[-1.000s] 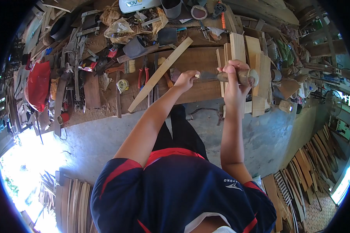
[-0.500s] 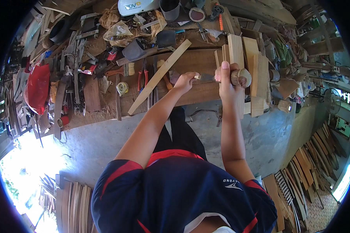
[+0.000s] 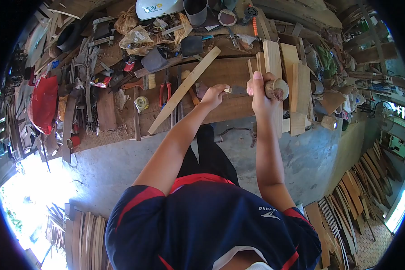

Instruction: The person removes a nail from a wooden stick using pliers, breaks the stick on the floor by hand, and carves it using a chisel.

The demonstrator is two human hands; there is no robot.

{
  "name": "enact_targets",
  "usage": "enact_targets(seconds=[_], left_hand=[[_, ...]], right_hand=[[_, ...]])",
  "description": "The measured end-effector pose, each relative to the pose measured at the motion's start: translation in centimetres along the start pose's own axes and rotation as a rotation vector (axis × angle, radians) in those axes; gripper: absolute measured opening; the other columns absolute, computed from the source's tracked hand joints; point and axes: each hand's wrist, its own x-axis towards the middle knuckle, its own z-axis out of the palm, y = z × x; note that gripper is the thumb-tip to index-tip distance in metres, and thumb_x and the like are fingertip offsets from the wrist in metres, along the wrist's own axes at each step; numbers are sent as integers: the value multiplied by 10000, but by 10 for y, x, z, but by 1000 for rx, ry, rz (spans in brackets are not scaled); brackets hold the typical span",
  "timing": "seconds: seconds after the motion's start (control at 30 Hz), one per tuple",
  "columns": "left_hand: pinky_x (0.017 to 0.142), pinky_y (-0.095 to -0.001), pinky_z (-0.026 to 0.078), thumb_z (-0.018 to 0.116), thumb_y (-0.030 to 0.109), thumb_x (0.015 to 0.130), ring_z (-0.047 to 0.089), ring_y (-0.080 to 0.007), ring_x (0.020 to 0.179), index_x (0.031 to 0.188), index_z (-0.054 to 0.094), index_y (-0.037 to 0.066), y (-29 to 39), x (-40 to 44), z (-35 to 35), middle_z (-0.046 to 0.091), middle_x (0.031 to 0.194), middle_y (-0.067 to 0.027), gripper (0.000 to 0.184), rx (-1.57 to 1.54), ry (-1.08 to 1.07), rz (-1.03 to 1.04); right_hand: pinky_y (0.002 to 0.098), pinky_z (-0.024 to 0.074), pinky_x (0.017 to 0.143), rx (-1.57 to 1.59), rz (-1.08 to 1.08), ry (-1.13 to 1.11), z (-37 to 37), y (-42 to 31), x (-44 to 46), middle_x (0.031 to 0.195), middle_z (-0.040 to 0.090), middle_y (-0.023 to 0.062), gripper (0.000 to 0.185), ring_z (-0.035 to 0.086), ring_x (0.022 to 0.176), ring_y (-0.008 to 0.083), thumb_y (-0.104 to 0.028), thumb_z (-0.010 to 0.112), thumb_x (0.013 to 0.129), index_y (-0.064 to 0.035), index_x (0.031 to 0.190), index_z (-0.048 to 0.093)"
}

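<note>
Because the right hand (image 3: 262, 101), gripping a bladed tool (image 3: 278, 90), has edged toward the pale piece (image 3: 228, 90) the left hand (image 3: 214, 96) pinches, the working span appears shorter.

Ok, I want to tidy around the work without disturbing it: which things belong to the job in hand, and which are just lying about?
In use, it seems:
wooden-handled tool, in the right hand
small pale piece, in the left hand

Apparently lying about:
red-handled pliers
brush
white BIDV-marked item
</note>
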Motion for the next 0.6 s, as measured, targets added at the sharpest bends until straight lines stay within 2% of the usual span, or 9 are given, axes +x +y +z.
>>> enact_targets(seconds=[0.2,0.27,0.37,0.53,0.6], left_hand=[[727,-372,489,573,-31,757,598,-346,873,1029,565,60,10,0,-7,614,941,-171,287,-23,-19,-23],[744,-371,488,572,-41,757,595,-334,900,983,573,85,14,-2,-11,618,958,-146,259,-31,-17,-57],[752,-375,485,560,-51,753,590,-341,900,974,575,88,10,-7,-11,616,969,-146,262,-9,-29,-14],[787,-375,478,528,-78,726,574,-343,949,1005,562,102,-1,-18,-12,604,1023,-145,334,41,-81,-36],[801,-373,477,516,-87,717,567,-339,974,1018,557,108,-6,-21,-12,598,1053,-142,362,48,-121,-42]], right_hand=[[244,337,405,-19,-5,8,-1,8,0,498,489,-3,280,451,432,70,-154,652,820,-55,602,505],[256,315,399,-127,-87,-15,-1,12,0,480,473,4,300,427,422,72,-139,652,806,-50,566,496],[265,297,396,-168,-42,-42,-2,14,-5,467,461,6,309,408,415,73,-131,648,797,-43,542,495],[250,313,397,-131,-11,-38,8,10,-19,466,468,3,315,424,426,67,-148,644,807,-37,555,491],[237,338,403,59,96,-7,10,10,-30,482,483,8,297,447,439,65,-156,641,820,-33,590,499]])
